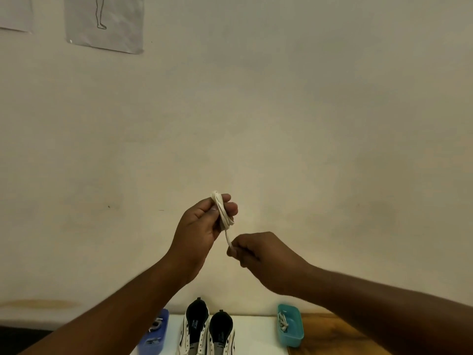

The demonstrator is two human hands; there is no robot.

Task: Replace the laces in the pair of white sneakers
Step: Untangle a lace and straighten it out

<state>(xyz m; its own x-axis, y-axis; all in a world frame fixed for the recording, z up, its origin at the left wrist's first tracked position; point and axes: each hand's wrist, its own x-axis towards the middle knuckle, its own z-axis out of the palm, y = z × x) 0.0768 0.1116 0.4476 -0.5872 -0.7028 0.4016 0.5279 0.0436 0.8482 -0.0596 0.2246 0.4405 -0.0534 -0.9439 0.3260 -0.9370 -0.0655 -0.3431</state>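
Note:
A white lace (223, 213) is coiled round the fingers of my left hand (202, 226), which is raised in front of the wall. One end runs down from the coil to my right hand (256, 252), whose curled fingers pinch it just below and to the right. Two white sneakers with black insides stand side by side at the bottom of the view, the left sneaker (195, 329) and the right sneaker (220, 334), with no laces visible in their eyelets.
A blue box (154, 334) with dark laces sits left of the sneakers. A teal box (290, 326) with white laces sits to their right. The sneakers stand on a white mat (256, 334) over a wooden table (327, 334). Paper sheets (105, 21) hang on the wall.

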